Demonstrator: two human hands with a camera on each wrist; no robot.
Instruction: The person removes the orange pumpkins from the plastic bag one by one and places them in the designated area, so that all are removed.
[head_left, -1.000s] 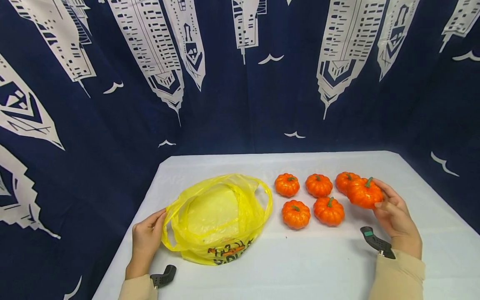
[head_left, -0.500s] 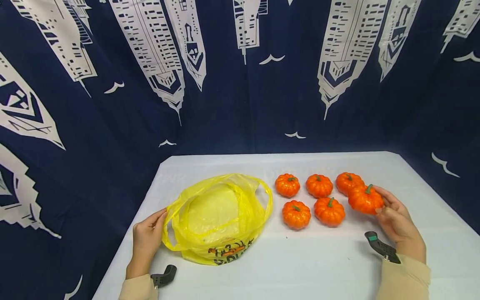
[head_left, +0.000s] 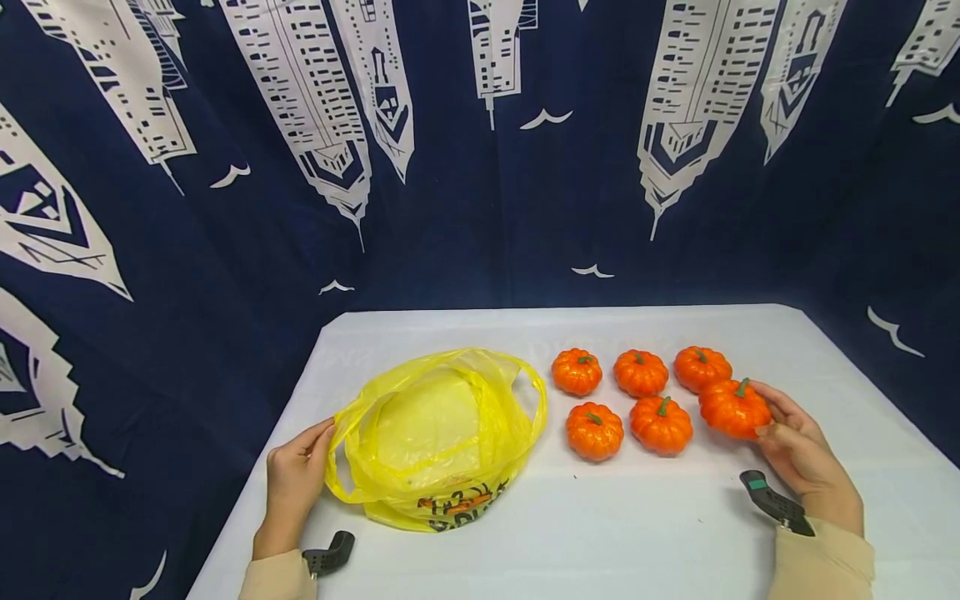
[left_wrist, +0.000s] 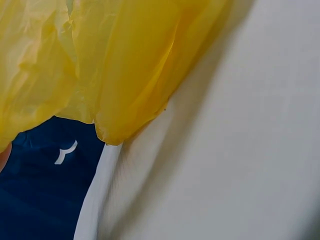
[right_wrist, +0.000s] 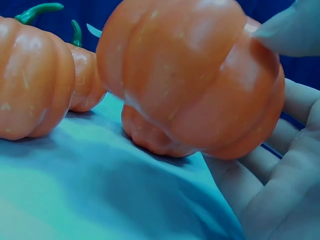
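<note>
My right hand [head_left: 806, 454] holds a small orange pumpkin [head_left: 734, 408] with a green stem, thumb on the near side and fingers behind. In the right wrist view this pumpkin [right_wrist: 190, 75] is tilted and raised above the white surface. Several like pumpkins stand in two rows to its left, among them a front one [head_left: 662, 426] and a back one [head_left: 702, 369]. At the left, a yellow plastic bag [head_left: 427, 425] lies with its mouth spread wide; my left hand [head_left: 295, 479] pinches its left handle. The left wrist view shows mostly the bag's side [left_wrist: 140, 65].
A white-covered table [head_left: 570, 533] carries everything. Behind it hangs a dark blue cloth [head_left: 495, 208] printed with white buildings and birds. The row's leftmost pumpkins [head_left: 594, 432] stand close to the bag's right handle. Black camera mounts [head_left: 330, 554] stick out from both wrists.
My right hand has lowered the pumpkin a little and drawn it slightly toward me and to the right. The left hand and the bag have stayed in place.
</note>
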